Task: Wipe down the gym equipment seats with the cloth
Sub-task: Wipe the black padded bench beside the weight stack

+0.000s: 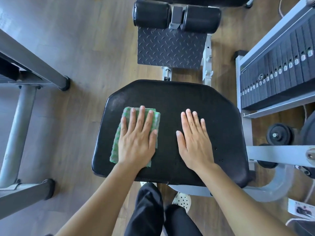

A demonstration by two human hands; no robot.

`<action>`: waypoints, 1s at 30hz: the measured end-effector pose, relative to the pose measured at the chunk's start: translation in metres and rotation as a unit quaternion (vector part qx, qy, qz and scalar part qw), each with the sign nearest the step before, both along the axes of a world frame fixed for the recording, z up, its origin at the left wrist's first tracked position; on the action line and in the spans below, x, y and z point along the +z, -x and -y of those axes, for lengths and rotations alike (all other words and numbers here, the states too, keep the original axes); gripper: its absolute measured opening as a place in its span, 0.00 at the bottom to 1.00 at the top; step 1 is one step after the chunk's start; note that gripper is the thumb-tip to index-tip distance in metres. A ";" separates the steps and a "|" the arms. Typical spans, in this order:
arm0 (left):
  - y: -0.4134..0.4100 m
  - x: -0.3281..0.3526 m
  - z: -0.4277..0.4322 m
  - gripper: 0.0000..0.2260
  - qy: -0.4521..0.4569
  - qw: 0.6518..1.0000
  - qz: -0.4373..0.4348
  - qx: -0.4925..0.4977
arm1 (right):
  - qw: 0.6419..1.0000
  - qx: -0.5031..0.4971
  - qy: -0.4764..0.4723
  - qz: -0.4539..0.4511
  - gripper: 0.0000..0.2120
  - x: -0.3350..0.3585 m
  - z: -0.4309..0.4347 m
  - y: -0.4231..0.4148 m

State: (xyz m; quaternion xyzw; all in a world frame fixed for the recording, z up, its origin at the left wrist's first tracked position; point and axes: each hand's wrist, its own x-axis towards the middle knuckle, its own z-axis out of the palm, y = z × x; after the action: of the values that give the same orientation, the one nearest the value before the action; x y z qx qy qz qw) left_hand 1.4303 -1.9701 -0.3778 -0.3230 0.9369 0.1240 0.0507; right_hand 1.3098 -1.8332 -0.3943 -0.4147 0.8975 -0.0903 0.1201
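The black padded seat (170, 99) is seen from above, with a pale dusty haze showing at its far left corner. The wipe is therefore judged to be at an early stage, with most of this pad, and any other seats, left to be covered. The folded green cloth (115, 149) is laid on the left half of the seat and is pressed flat under the left hand (136, 138), whose fingers are kept straight and relaxed rather than curled round it. The right hand (194, 142) is rested palm-down on the bare pad just beside it, fingers extended and nothing grasped.
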 end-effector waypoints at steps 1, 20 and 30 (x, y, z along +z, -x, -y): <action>-0.001 0.000 -0.005 0.25 -0.001 1.000 -0.001 -0.031 | 1.000 0.001 0.009 0.007 0.28 0.001 -0.001 0.001; 0.034 -0.004 -0.050 0.24 -0.024 0.985 -0.035 -0.166 | 0.995 -0.097 -0.005 -0.009 0.28 0.008 -0.082 0.051; 0.060 -0.005 -0.023 0.26 -0.014 1.000 0.002 -0.010 | 0.994 -0.104 0.018 -0.015 0.27 0.005 -0.082 0.051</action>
State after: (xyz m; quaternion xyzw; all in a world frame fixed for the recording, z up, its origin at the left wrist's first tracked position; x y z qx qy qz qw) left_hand 1.3706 -1.9469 -0.3830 -0.3131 0.9381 0.1357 0.0586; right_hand 1.2589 -1.7508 -0.3895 -0.3221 0.9358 -0.1126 0.0890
